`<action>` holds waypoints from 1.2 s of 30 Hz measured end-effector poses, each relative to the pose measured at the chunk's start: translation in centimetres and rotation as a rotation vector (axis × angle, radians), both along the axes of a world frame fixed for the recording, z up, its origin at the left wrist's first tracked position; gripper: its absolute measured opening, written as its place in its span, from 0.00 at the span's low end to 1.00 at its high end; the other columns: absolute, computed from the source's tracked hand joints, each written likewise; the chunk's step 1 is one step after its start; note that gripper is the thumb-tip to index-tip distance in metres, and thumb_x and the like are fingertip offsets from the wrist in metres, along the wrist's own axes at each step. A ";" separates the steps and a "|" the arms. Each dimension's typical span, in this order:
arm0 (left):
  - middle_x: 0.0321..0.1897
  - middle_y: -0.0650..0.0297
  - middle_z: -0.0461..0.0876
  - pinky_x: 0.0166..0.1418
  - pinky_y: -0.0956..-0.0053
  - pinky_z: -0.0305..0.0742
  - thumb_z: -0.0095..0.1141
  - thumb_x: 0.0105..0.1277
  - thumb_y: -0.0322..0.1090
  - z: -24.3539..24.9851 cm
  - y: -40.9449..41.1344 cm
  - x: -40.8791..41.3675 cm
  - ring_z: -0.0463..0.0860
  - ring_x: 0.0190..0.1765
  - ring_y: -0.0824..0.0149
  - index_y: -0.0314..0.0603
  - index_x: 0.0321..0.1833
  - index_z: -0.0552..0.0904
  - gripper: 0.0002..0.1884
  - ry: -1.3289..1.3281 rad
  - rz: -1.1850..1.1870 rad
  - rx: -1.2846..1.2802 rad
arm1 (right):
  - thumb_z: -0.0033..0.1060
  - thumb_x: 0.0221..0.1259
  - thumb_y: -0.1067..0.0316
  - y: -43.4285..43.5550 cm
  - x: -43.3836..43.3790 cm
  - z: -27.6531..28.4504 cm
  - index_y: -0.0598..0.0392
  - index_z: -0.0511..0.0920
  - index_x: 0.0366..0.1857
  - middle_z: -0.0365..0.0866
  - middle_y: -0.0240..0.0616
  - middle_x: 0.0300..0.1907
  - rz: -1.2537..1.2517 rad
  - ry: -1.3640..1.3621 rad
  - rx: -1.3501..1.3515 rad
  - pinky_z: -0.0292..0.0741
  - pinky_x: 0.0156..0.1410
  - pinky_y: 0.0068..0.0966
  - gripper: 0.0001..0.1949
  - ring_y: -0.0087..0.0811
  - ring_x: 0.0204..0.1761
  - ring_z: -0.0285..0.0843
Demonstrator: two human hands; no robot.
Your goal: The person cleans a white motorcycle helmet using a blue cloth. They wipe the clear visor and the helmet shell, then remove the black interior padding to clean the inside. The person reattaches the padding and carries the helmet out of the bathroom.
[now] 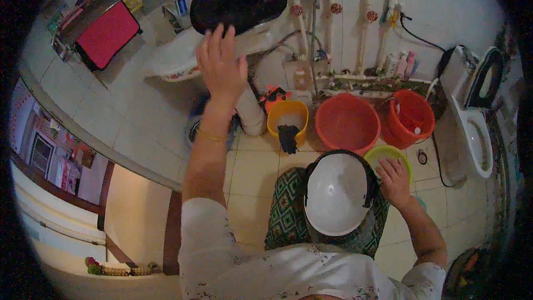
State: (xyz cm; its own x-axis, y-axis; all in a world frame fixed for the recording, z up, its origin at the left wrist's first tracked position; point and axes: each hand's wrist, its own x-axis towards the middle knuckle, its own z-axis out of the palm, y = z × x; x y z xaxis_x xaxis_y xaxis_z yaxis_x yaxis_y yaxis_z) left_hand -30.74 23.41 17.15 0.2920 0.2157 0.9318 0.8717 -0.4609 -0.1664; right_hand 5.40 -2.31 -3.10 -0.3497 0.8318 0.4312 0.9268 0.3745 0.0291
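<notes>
My left hand reaches up at the left, fingers spread, with its fingertips over the lower edge of a large dark oval object. That oval covers much of a white washbasin, and its exact kind is unclear. Across my lap, on patterned green trousers, lies a glossy white oval shell or bowl with black edging. To its right, my right hand hovers or rests over a lime-green basin. Nothing shows in its grasp, and contact with the rim cannot be made out.
Along the wall stand a yellow bucket with a black cloth or glove over its rim, a red basin and a red bucket. A white toilet is at the right. A drainpipe drops below the washbasin.
</notes>
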 end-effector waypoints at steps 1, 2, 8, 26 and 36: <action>0.59 0.60 0.67 0.64 0.48 0.55 0.63 0.46 0.35 2.1 0.8 0.6 0.64 0.62 0.54 0.48 0.60 0.69 0.33 0.053 0.052 -0.008 | 0.55 0.42 0.72 0.0 -0.1 0.5 0.53 0.72 0.50 0.68 0.39 0.58 -0.038 0.025 0.034 0.55 0.66 0.50 0.23 0.43 0.61 0.62; 0.59 0.60 0.68 0.64 0.47 0.55 0.62 0.48 0.34 3.1 2.5 0.8 0.64 0.62 0.55 0.48 0.59 0.70 0.31 0.142 0.083 -0.016 | 0.56 0.40 0.73 0.1 -0.1 1.0 0.54 0.72 0.49 0.69 0.40 0.56 -0.041 0.041 0.053 0.56 0.65 0.50 0.24 0.45 0.59 0.64; 0.43 0.62 0.77 0.64 0.45 0.55 0.51 0.56 0.31 3.4 8.6 -0.4 0.72 0.53 0.60 0.46 0.45 0.77 0.13 0.446 0.267 -0.102 | 0.56 0.40 0.74 -0.2 0.1 1.3 0.54 0.72 0.48 0.70 0.42 0.55 -0.092 0.114 0.160 0.58 0.64 0.50 0.23 0.48 0.58 0.65; 0.30 0.64 0.76 0.34 0.70 0.63 0.53 0.50 0.36 -9.1 -13.9 20.4 0.73 0.33 0.65 0.45 0.34 0.77 0.09 0.397 -0.516 -0.007 | 0.54 0.60 0.64 5.0 -4.7 7.7 0.54 0.63 0.56 0.69 0.31 0.44 -0.127 2.172 0.238 0.70 0.42 0.19 0.21 0.22 0.41 0.66; 0.36 0.57 0.77 0.48 0.60 0.70 0.54 0.58 0.39 -10.8 -16.5 22.3 0.75 0.40 0.56 0.38 0.43 0.76 0.14 0.458 -0.658 -0.545 | 0.49 0.58 0.70 4.1 0.2 -2.1 0.60 0.68 0.50 0.72 0.34 0.38 -0.452 1.773 0.406 0.70 0.45 0.23 0.16 0.26 0.39 0.70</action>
State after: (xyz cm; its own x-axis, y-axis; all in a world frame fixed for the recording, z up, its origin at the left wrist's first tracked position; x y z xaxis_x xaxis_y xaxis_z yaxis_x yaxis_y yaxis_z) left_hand -8.43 6.89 6.37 0.8184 0.2480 0.5184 0.3157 -0.9478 -0.0451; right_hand 5.57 1.76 -5.18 0.8558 0.4890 0.1690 -0.0099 0.3422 -0.9396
